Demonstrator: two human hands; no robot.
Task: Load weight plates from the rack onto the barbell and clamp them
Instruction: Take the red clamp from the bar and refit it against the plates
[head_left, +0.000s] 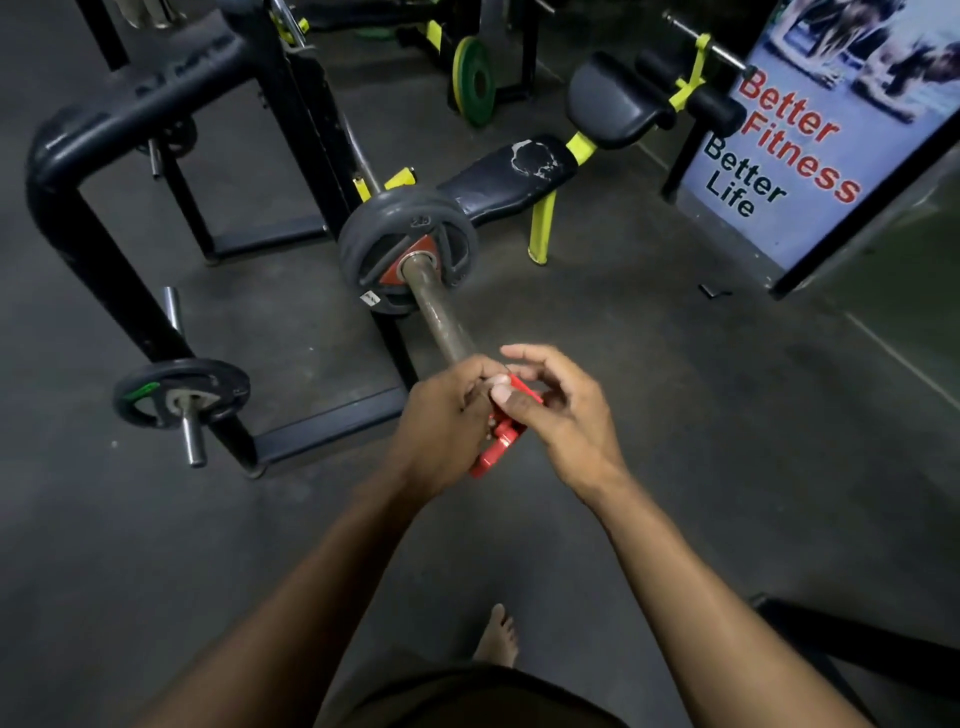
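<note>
While both hands are bunched up at the near end of the barbell sleeve (434, 306), the red clamp (500, 435) sits right between them, at the very tip of the bar. The left hand (445, 415) has its fingers curled shut around the clamp and the bar end, with the clamp's lever end poking out below the hand toward the camera. The right hand (558, 408) is pinching the top of the clamp with the thumb, while the other fingers are loosely spread and curved above it, not really closed on anything.

Further along the sleeve, a dark grey weight plate (408, 249) is already on, with a red hub showing in its middle. It sits well apart from the clamp, bare steel between them.

Off to the left, the black rack (78, 208) has another small plate (182, 392) with a green mark hanging on a low peg. Far side has a worn black bench (506, 176) with yellow legs, a green and yellow plate (472, 80) leaning upright behind it, and a poster (795, 156) on the right reading "Better Fitness Better Life". A bare foot (498, 636) shows near the bottom on the dark floor.
</note>
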